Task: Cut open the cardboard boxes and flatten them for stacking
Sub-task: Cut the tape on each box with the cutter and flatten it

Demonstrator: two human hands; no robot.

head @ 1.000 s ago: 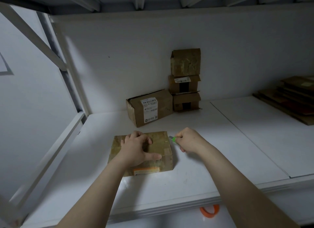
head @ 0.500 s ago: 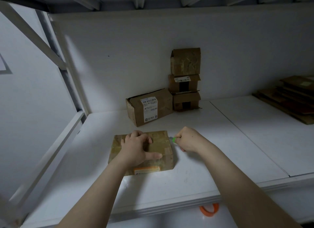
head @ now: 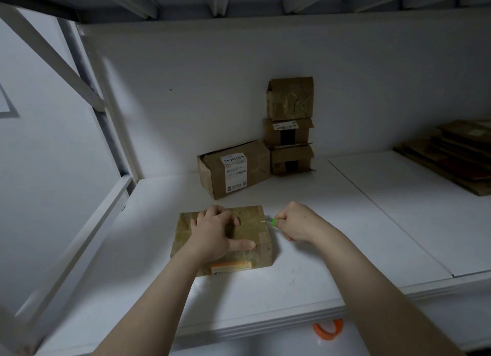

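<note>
A flat, taped brown cardboard box (head: 255,222) lies on the white shelf (head: 318,262) in front of me. My left hand (head: 216,232) presses down on its top, fingers bent at the tips and thumb stretched toward the right edge. My right hand (head: 295,221) grips a small cutter with a green handle (head: 272,221), its tip at the box's far right corner. An orange label shows on the box's near side.
A larger labelled box (head: 233,168) lies on its side behind. A stack of three small boxes (head: 289,124) stands against the back wall. Flattened cardboard (head: 451,153) is piled at the far right. An orange ring (head: 328,329) sits below the shelf edge.
Both hands and the box stay almost where they were; the right hand with the cutter has edged slightly toward the box's far right corner.
</note>
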